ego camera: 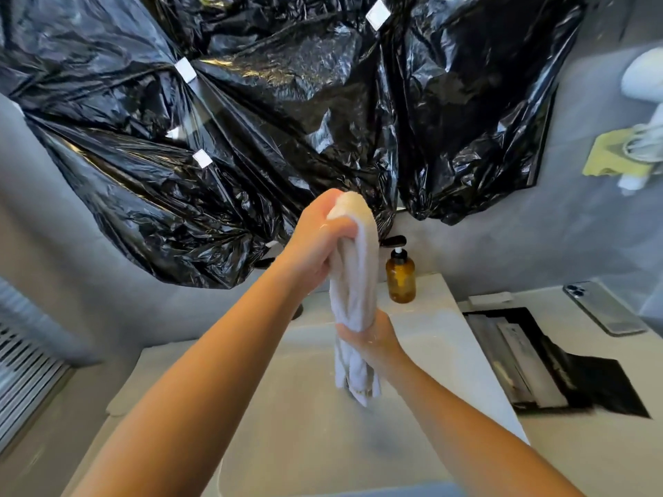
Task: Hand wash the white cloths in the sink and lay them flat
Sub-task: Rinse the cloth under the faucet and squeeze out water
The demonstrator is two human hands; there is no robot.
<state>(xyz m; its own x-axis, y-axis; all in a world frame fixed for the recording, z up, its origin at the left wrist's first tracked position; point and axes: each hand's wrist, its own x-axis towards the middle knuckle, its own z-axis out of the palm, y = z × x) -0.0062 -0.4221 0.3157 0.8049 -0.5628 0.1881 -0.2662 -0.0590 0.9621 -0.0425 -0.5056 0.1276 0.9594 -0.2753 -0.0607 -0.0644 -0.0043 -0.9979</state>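
A wet white cloth [353, 281] hangs bunched into a vertical rope above the pale sink basin [305, 417]. My left hand [319, 238] grips its top end, held high in front of the black plastic. My right hand [373, 338] is wrapped around the cloth lower down, with the loose tail dangling below it over the basin. Both hands look wet.
An amber pump bottle [400, 278] stands on the sink's back ledge, beside black tap handles [393, 242]. Black plastic sheeting [269, 120] covers the wall. To the right, a phone [604, 308] and a black tray [552, 364] lie on the counter.
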